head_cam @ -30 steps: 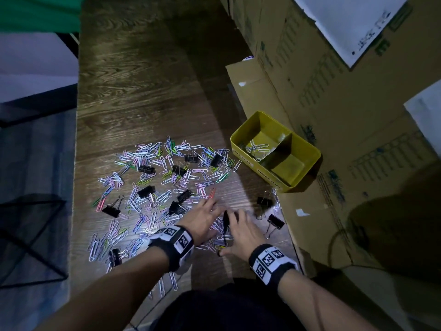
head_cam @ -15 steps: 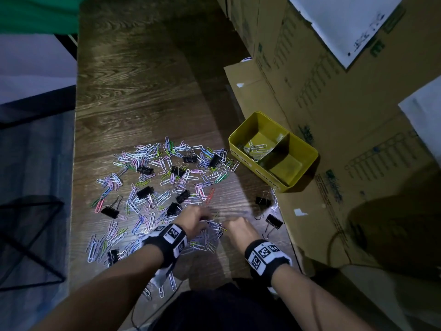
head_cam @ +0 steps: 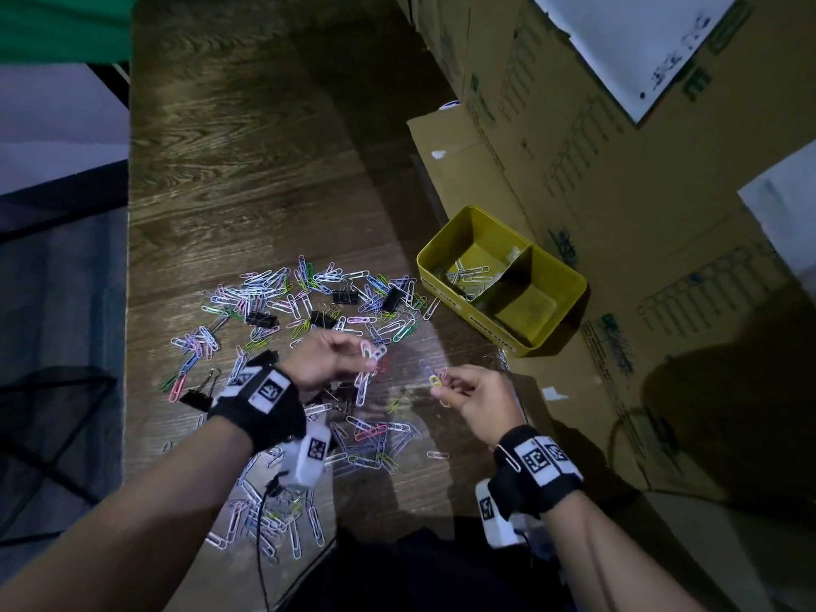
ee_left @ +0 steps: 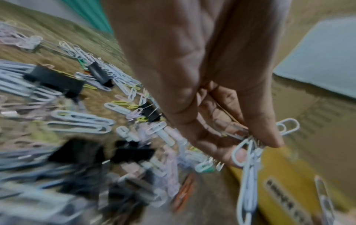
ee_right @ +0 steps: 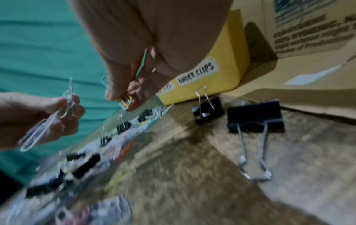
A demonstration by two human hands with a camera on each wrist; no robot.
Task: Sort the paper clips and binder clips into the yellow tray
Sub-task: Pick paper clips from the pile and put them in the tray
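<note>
Many coloured paper clips (head_cam: 282, 298) and several black binder clips (head_cam: 261, 319) lie scattered on the wooden table (head_cam: 247, 170). The yellow two-compartment tray (head_cam: 446, 247) stands at the right; its left compartment holds a few paper clips (head_cam: 472, 273). My left hand (head_cam: 368, 357) is lifted above the pile and pinches a small bunch of white paper clips (ee_left: 248, 153). My right hand (head_cam: 437, 384) is raised beside it, pinching a yellow paper clip (ee_right: 126, 99) with others. Two binder clips (ee_right: 254, 120) lie near the tray's front wall (ee_right: 212, 73).
Large cardboard boxes (head_cam: 640, 214) rise right behind and beside the tray, with a flattened flap (head_cam: 450, 170) under it. The table's left edge (head_cam: 128, 302) drops to a dark floor. The far half of the table is bare wood.
Both hands rose off the pile, each now pinching paper clips. The camera view also shifted slightly.
</note>
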